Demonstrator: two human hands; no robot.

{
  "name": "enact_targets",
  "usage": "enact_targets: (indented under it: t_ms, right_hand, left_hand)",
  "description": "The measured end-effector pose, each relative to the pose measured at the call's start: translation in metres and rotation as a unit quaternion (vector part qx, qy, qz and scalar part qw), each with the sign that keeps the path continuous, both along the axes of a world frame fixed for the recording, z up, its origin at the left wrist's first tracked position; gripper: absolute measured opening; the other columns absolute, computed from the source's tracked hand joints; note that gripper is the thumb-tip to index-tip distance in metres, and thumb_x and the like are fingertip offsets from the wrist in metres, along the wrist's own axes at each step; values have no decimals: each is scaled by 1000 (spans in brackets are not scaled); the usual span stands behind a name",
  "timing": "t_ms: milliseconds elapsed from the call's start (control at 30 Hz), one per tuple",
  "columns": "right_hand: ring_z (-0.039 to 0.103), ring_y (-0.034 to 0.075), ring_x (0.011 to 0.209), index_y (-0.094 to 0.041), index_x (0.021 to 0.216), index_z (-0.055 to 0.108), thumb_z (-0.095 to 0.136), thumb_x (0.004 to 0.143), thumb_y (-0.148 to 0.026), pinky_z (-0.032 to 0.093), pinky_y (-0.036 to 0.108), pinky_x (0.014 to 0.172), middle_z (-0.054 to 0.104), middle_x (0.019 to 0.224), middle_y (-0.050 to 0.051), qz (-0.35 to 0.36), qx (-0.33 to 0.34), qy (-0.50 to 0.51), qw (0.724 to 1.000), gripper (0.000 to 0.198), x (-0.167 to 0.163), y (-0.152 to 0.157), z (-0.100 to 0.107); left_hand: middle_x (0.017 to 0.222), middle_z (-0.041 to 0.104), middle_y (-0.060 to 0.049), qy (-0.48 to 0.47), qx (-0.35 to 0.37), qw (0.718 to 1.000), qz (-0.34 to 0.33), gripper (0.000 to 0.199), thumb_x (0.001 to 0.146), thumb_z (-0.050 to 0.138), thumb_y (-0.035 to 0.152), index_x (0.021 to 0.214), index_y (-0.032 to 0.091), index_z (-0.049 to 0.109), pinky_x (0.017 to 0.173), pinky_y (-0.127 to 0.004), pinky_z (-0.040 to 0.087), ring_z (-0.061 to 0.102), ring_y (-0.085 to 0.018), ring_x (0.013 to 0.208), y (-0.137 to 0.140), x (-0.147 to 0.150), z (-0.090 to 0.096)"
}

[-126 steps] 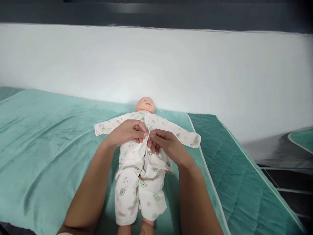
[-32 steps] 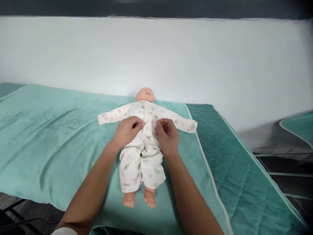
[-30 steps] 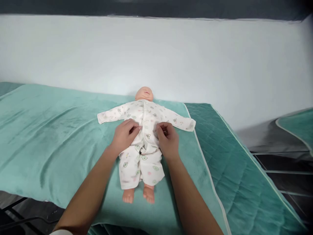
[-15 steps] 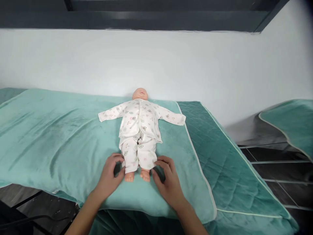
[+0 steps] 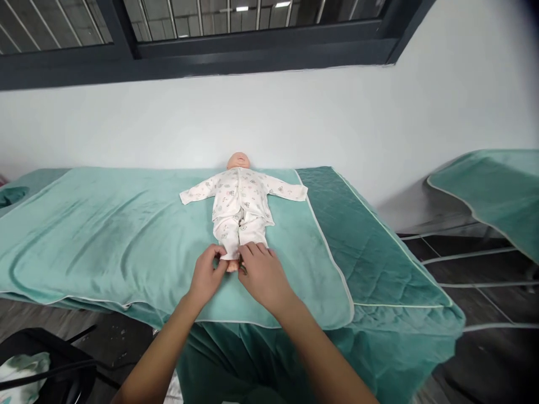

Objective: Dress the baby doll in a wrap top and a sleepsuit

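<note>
A baby doll [image 5: 238, 160] lies on its back with its arms spread and its head toward the wall. It wears a white patterned jacket [image 5: 229, 193] and matching trousers [image 5: 228, 233]. My left hand [image 5: 207, 276] pinches the outer side of the cuff on the trouser leg at the left. On the inner side of that same cuff is my right hand [image 5: 266, 274], its thumb and fingers closed at the fabric. One bare doll foot [image 5: 233, 266] shows between my hands; the other is hidden behind my right hand.
Under the doll spreads a light green blanket [image 5: 151, 269] over a darker quilted cover [image 5: 379, 264]. A wall [image 5: 269, 118] and dark window frame [image 5: 261, 56] stand behind. At right is a metal-barred frame [image 5: 484, 285]; a black chair [image 5: 46, 336] holds cloth at lower left.
My right hand has moved left from the outer side of the right trouser leg to the left leg's cuff. My left hand stays at that cuff. The view has shifted, showing more window.
</note>
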State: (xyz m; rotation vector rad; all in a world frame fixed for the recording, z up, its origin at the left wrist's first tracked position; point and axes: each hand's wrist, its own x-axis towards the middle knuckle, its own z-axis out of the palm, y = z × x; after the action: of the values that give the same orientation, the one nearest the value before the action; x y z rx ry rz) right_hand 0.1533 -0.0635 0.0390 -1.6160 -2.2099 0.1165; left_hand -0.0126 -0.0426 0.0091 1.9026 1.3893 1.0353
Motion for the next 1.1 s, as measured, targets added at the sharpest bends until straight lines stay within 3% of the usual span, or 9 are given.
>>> enact_targets:
  t_ms: [100,200,300,500,633,733,833,900,1100]
  right_hand:
    - [57,27,100,-20,98,59,54,90,-15,38,39,82,68,100,9,4,10,-7,1000,10,-9,3,-4]
    - [56,24,96,-21,91,58,54,91,-14,37,36,81,67,95,6,11,23,32,999,8,-11,1,-9]
    - [54,23,95,-22,86,56,55,88,-10,37,34,79,65,91,3,32,34,77,996,11,-9,-7,-9]
    - [51,25,99,-20,95,56,55,86,-10,40,37,85,63,101,6,71,34,104,991,13,-11,-29,1]
    - [52,23,97,-22,97,58,49,86,-4,40,37,84,63,99,4,100,24,135,986,23,3,-34,-2]
    - [53,24,101,-21,101,56,44,83,1,42,38,87,61,107,7,35,37,184,982,31,26,-28,-19]
    - [52,28,103,-18,101,55,49,84,-4,43,41,89,59,107,11,-74,30,169,982,23,42,-17,-41]
    - [53,29,102,-18,103,55,54,87,-12,44,42,89,59,106,12,-94,12,147,985,17,44,-8,-52]
    - [56,26,96,-18,101,54,51,89,-14,44,36,80,60,102,11,-112,27,127,985,13,33,24,-59]
  left_hand:
    - [85,64,0,-5,2,1000,-14,5,89,51,22,88,21,56,81,-28,47,60,-15,82,-6,0,18]
    - [83,63,1,-10,11,1000,-21,1,88,55,22,88,21,55,79,-28,46,58,-15,80,-14,-3,25]
    - [81,61,2,-26,20,999,-11,4,87,58,23,88,21,55,76,-26,46,57,-14,77,-22,-8,21]
    - [81,62,1,-9,54,998,-35,7,92,52,22,86,21,56,74,-26,46,58,-13,76,-40,-9,13]
    - [75,58,3,48,76,996,19,9,85,51,14,88,21,54,70,-27,45,56,-14,70,-45,-19,11]
    - [75,57,2,52,108,991,59,11,85,51,13,90,21,54,69,-28,46,57,-14,71,-46,-24,11]
    - [86,61,-1,44,170,984,33,9,89,51,13,92,21,56,76,-31,48,60,-17,82,-41,-16,16]
    - [92,65,-4,66,193,979,-4,9,92,52,15,96,21,58,81,-33,48,60,-19,90,-34,-2,22]
    - [108,66,-7,252,119,958,-66,14,93,57,27,105,21,60,91,-42,45,58,-26,105,2,45,36]
